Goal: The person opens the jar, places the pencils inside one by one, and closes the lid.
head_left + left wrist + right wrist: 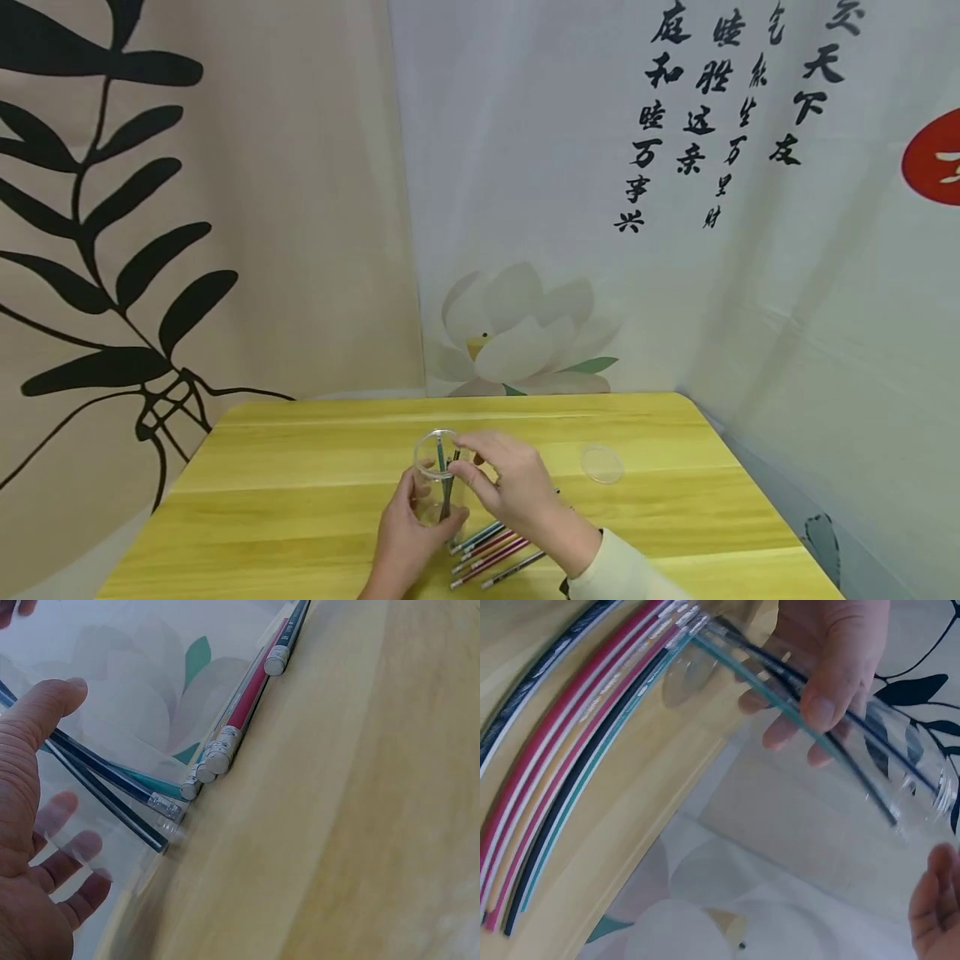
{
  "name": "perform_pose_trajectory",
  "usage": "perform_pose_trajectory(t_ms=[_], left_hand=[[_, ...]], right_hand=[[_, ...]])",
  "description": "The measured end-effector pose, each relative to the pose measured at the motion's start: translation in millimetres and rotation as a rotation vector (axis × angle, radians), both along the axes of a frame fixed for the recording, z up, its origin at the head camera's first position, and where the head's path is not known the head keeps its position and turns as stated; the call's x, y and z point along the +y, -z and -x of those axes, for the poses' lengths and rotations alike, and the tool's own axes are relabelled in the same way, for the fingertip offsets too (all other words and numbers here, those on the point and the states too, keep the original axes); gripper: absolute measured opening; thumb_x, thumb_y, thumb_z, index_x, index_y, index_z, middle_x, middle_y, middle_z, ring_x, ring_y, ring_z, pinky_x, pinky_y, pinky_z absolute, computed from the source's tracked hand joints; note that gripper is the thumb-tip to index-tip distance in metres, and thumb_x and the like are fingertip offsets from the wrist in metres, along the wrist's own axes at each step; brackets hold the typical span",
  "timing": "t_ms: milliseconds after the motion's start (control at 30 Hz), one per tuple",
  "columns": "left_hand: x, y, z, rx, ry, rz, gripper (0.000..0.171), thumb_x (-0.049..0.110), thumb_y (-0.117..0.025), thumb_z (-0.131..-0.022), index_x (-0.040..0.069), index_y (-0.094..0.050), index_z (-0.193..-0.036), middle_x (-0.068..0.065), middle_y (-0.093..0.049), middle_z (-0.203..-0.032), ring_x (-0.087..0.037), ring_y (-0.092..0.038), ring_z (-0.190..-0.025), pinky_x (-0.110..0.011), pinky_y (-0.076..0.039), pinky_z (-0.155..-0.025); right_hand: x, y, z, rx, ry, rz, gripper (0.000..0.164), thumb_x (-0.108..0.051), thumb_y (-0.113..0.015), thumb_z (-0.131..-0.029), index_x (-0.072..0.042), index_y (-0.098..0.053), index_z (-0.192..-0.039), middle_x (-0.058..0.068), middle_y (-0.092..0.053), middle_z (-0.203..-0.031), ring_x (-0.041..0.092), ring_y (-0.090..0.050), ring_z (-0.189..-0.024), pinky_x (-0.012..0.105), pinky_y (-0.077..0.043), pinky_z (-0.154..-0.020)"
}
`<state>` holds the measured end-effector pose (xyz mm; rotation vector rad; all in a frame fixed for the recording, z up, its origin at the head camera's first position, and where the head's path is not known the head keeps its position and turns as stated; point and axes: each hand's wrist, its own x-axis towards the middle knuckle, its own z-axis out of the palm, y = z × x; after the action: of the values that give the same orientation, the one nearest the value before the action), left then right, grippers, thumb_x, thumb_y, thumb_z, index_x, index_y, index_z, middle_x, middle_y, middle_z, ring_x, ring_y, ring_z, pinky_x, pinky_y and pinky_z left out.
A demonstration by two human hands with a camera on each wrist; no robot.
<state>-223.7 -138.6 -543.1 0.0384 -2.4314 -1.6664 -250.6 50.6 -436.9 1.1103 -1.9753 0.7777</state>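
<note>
A clear cylindrical container point(427, 492) stands upright on the table, and my left hand point(412, 521) grips it from the side. Through the wall in the left wrist view, the left thumb and curled fingers point(82, 851) wrap around it. Inside lean dark pencils point(904, 761) and a teal pencil point(780, 705). My right hand point(510, 479) hovers at the container's rim, thumb and forefinger apart beside the pencil tops. In the right wrist view its fingertips point(937, 892) are just off the open mouth, with no pencil between them.
Several loose pencils point(491, 550), red, dark and teal with white erasers, lie on the yellow wooden table point(300, 483) under my right forearm. A clear round lid point(602, 464) lies flat to the right. A printed curtain point(525, 208) hangs behind the table.
</note>
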Motion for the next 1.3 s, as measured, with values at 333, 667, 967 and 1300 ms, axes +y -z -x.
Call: perform_pose_trajectory(t_ms=[333, 667, 967, 1300], left_hand=[[-1.8, 1.0, -0.9, -0.015, -0.011, -0.006, 0.086, 0.036, -0.097, -0.079, 0.029, -0.051, -0.151, -0.012, -0.067, -0.131, -0.030, -0.063, -0.119, -0.052, -0.058, -0.094], [-1.6, 0.4, -2.0, -0.013, -0.019, -0.011, 0.085, 0.034, -0.097, -0.079, 0.027, -0.052, -0.151, -0.011, -0.064, -0.131, -0.031, -0.062, -0.121, -0.052, -0.057, -0.097], [1.8, -3.5, -2.0, -0.031, 0.000, -0.016, 0.084, 0.035, -0.097, -0.080, 0.029, -0.052, -0.150, -0.013, -0.063, -0.132, -0.032, -0.062, -0.123, -0.054, -0.057, -0.098], [2.4, -4.0, -3.7, -0.025, -0.009, -0.013, 0.082, 0.035, -0.097, -0.079, 0.033, -0.053, -0.148, -0.013, -0.064, -0.130, -0.030, -0.063, -0.120, -0.051, -0.058, -0.095]], right_hand=[[61.0, 27.0, 21.7, -0.679, 0.207, -0.446, 0.035, -0.027, -0.077, -0.099, -0.010, -0.074, -0.130, 0.006, -0.077, -0.127, 0.028, -0.072, -0.117, 0.045, -0.063, -0.094], [65.7, 66.7, 31.2, -0.645, 0.177, -0.698, 0.041, -0.027, -0.086, -0.090, -0.016, -0.076, -0.128, -0.002, -0.079, -0.121, 0.022, -0.072, -0.112, 0.043, -0.060, -0.099], [62.0, 72.5, 30.9, -0.619, 0.164, -0.699, 0.031, -0.020, -0.086, -0.089, -0.019, -0.079, -0.119, -0.004, -0.080, -0.115, 0.017, -0.074, -0.106, 0.040, -0.061, -0.097], [54.3, 73.6, 32.2, -0.580, 0.148, -0.703, 0.011, -0.015, -0.087, -0.085, -0.022, -0.086, -0.094, -0.011, -0.080, -0.094, 0.006, -0.071, -0.089, 0.028, -0.061, -0.085]])
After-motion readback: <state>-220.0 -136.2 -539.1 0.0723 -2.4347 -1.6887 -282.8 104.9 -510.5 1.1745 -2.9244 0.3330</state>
